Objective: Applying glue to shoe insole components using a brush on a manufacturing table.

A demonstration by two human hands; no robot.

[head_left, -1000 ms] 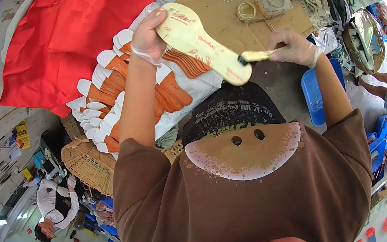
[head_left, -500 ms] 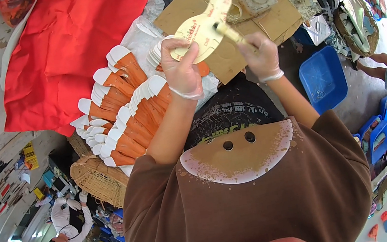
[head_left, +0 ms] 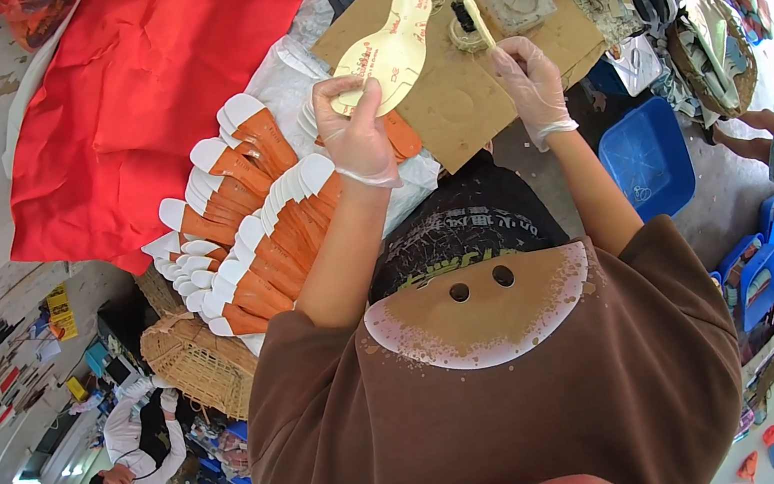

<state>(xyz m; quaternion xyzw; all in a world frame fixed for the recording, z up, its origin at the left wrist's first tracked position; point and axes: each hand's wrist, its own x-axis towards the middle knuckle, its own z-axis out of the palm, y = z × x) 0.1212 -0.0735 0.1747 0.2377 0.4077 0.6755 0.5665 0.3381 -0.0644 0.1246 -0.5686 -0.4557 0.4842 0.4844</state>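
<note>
The pale insole-shaped sheet is in the left hand, pinched at its wide near end between thumb and fingers, its narrow end pointing far and right; the edge grip probably serves to leave most of the printed face uncovered. It looks thin, smooth and stiff, for it juts out without drooping. Well apart to the right, the right hand is closed on the pale handle of a brush, dark bristles upright at the far end, a hold that seems to keep the fingers off them. Both hands wear thin, see-through gloves. Past the brush are a round, shallow container and a squarish, cloudy block, both on flat brown cardboard, which perhaps shields the surface beneath. To the left, glossy orange pieces with rounded white ends overlap in fanned rows, likely so each can be lifted singly. Farther left spreads creased red sheeting; to the right stands a smooth blue plastic tub.
</note>
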